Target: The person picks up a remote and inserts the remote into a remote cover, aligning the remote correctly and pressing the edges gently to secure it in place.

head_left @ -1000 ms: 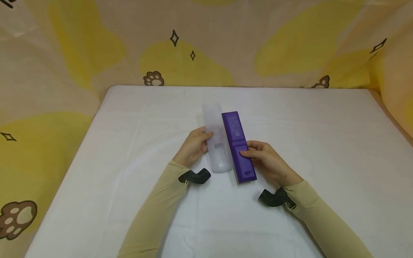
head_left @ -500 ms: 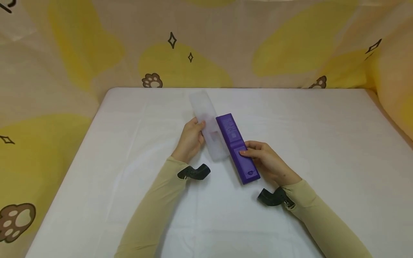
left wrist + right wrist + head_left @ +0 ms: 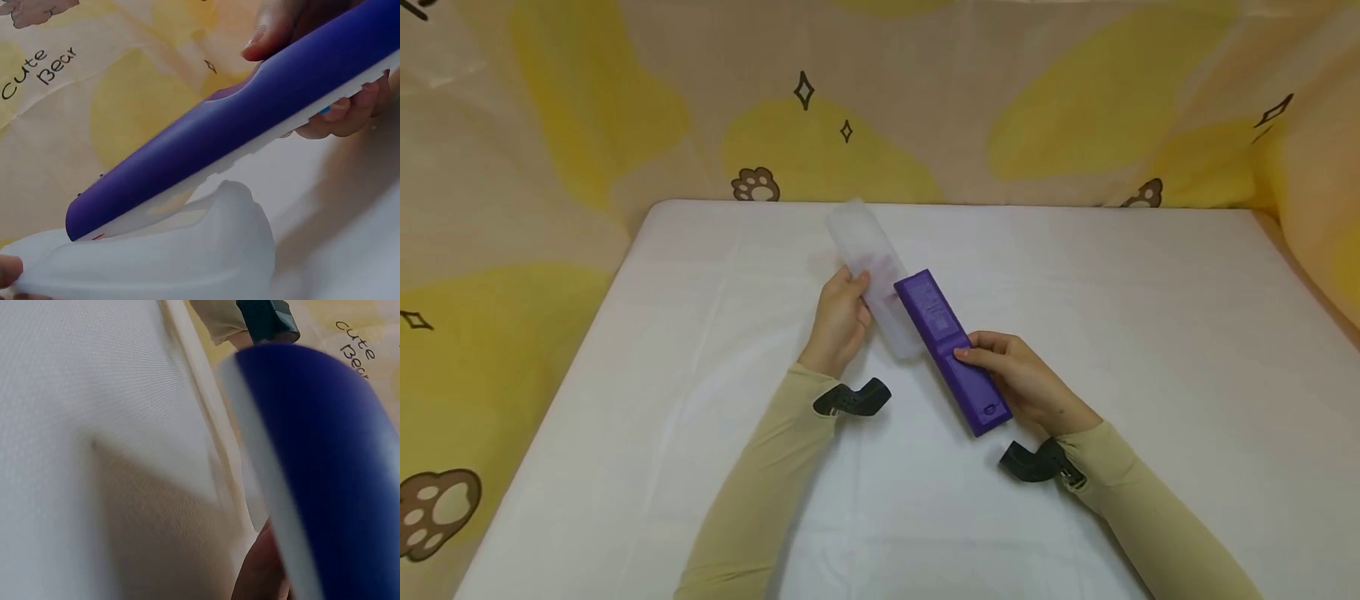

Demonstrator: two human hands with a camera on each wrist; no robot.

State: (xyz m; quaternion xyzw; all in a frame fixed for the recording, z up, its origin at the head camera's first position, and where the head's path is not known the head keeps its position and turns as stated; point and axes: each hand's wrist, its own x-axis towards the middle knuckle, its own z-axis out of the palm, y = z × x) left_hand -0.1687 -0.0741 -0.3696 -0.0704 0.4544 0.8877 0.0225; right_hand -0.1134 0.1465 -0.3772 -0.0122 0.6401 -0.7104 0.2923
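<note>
My right hand (image 3: 1011,371) pinches a purple remote control (image 3: 951,350) by its side, thumb on the back, with the battery-cover side facing up. In the left wrist view the remote (image 3: 206,131) shows white buttons along its underside. Left of it, my left hand (image 3: 841,321) pinches a translucent silicone remote cover (image 3: 857,233) by its edge. The cover tilts away to the upper left. Seen from the left wrist, the remote's far end overlaps the opening of the cover (image 3: 187,262). The right wrist view shows mostly the near end of the remote (image 3: 312,450), blurred.
A white table (image 3: 1150,333) lies under both hands. Behind and beside it hangs a yellow and beige patterned cloth (image 3: 910,100). Dark curved wrist mounts (image 3: 853,398) stick out from the sleeves.
The left hand has moved the cover up and to the left, tilting its top leftward. The right hand has turned the remote so its far end leans further left, over the cover's lower part.
</note>
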